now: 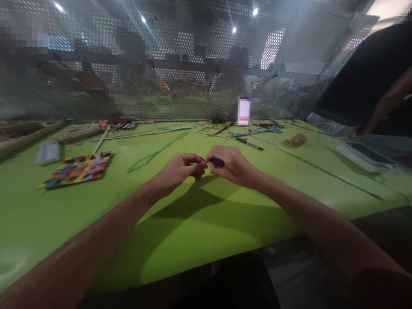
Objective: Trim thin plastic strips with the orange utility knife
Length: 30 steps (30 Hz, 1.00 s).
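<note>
My left hand (182, 169) and my right hand (230, 164) meet above the middle of the green table (193, 223), fingertips pinched together. Between them runs a thin pale strip (198, 158), with a small dark piece (219, 162) in my right fingers. Both hands are closed in a pinch. What exactly the dark piece is I cannot make out.
A colourful woven mat (77, 169) lies at the left, a green looped strip (157, 152) behind my hands, a black pen (249, 143) and scraps further back. A phone (243, 110) leans on the perforated screen (180, 56). Another person's arm (389, 101) is at the right, near a tablet (365, 156).
</note>
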Motion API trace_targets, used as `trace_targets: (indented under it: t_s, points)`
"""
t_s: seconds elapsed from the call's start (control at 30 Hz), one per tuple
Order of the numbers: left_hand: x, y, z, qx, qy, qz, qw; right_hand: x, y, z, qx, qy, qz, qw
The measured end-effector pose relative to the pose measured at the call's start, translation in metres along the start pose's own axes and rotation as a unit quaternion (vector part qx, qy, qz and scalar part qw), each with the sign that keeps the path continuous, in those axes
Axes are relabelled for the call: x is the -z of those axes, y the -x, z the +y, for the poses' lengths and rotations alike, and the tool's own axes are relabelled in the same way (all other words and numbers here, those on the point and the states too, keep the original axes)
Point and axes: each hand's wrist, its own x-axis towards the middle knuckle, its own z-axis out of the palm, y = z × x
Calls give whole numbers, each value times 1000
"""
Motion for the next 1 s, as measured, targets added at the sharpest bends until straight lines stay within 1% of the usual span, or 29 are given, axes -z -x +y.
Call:
trace_targets:
  t_s: [0.2,0.33,0.43,0.53,0.63,0.8,1.0]
  points:
    - [1,3,-2,-5,7,-27,1000,-2,0,3,-12,-17,11,1000]
    - [1,2,-4,12,25,-32,999,1,-1,3,-25,-34,21,999]
    - [1,1,-7,28,43,-35,998,8,-3,1,-29,-54,5,998]
    - [0,0,-10,37,51,-38,997,13,-3,1,-14,-60,-36,997]
    - [0,-1,-10,39,54,-30,997,13,-2,1,-12,-50,-69,996]
    - [-2,-1,-8,39,55,-8,998,7,0,2,-24,-35,-67,997]
    - [-2,1,-6,16,27,-13,999,2,0,1,-41,-21,-61,997]
